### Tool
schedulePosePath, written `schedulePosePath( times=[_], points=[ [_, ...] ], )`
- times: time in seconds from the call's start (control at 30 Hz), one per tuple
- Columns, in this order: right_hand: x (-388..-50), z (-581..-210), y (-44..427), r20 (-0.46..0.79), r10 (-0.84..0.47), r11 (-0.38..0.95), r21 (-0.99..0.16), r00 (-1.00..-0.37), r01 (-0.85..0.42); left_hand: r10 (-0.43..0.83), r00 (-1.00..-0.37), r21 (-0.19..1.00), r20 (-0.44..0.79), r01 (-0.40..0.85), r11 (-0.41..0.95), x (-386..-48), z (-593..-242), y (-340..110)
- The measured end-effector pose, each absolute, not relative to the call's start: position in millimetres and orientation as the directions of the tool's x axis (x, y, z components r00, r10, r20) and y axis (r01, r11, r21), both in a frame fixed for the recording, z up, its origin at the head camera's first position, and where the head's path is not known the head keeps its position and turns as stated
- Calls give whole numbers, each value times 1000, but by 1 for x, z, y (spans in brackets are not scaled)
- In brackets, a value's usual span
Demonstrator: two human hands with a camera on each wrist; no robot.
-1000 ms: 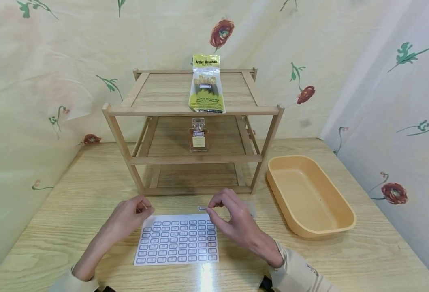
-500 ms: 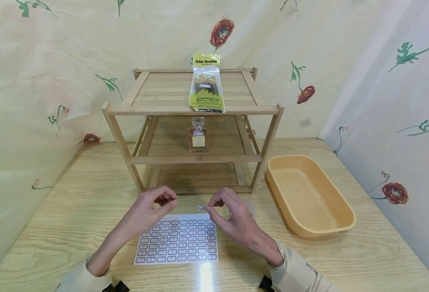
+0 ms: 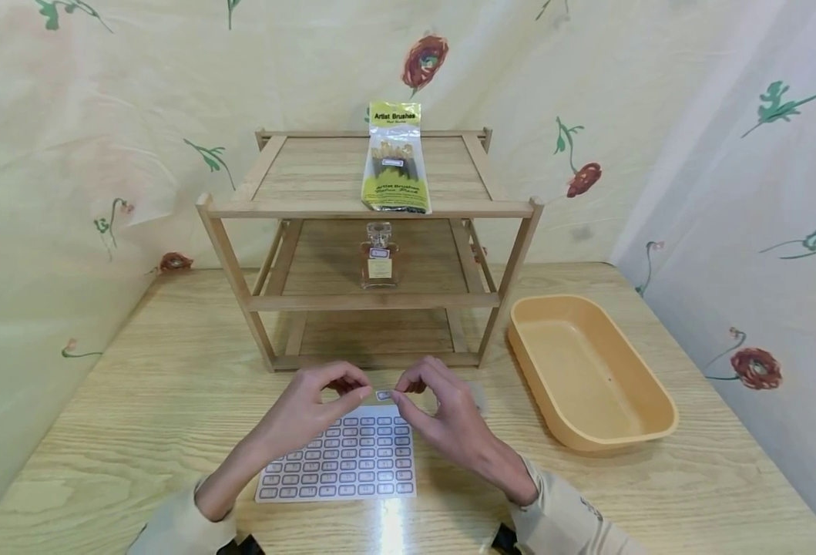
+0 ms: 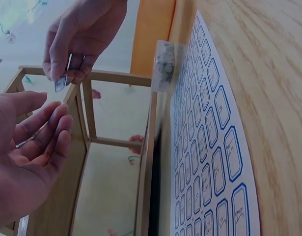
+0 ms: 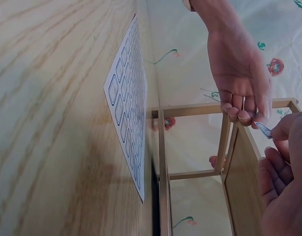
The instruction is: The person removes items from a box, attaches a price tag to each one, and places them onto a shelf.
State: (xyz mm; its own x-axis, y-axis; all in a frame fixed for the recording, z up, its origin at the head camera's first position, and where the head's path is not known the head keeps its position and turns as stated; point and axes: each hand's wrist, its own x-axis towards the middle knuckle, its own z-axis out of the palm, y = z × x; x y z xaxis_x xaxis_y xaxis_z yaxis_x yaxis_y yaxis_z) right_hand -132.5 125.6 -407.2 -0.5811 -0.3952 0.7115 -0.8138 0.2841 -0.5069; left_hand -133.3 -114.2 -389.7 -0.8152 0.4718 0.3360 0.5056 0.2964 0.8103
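Note:
My right hand [image 3: 452, 420] pinches a small white sticker label [image 3: 383, 395] with a dark blue border between thumb and forefinger, above the far edge of the sticker sheet. In the right wrist view the label [image 5: 263, 130] sticks out from the fingertips. My left hand [image 3: 310, 408] hovers over the sheet, its fingertips close to the label's free end. In the left wrist view its thumb and fingers [image 4: 42, 137] are loosely bent and apart, with nothing between them. The sticker sheet [image 3: 352, 455] lies flat on the table, printed with rows of bordered labels; the left hand covers its upper left corner.
Behind the hands stands a three-tier wooden shelf [image 3: 373, 302]. A labelled pack of artist brushes [image 3: 395, 181] lies on top, and a labelled perfume bottle [image 3: 380, 266] stands on the middle tier. At right is a yellow-orange tray [image 3: 588, 370]. A clear object [image 4: 164, 66] sits beyond the sheet.
My left hand has moved right from the sheet's upper left corner to beside the label. The right hand stays in place, still pinching the label.

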Motion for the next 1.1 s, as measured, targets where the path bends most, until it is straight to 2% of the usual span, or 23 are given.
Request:
schedulePosePath(
  times=[0.5, 1.1],
  points=[
    [-132, -407, 129, 702, -374, 287, -533, -605, -796, 474, -807, 806, 353, 520, 285, -136, -390, -100],
    [-135, -409, 150, 687, -346, 314, -557, -639, -769, 513, -801, 831, 309, 490, 264, -151, -394, -77]
  ],
)
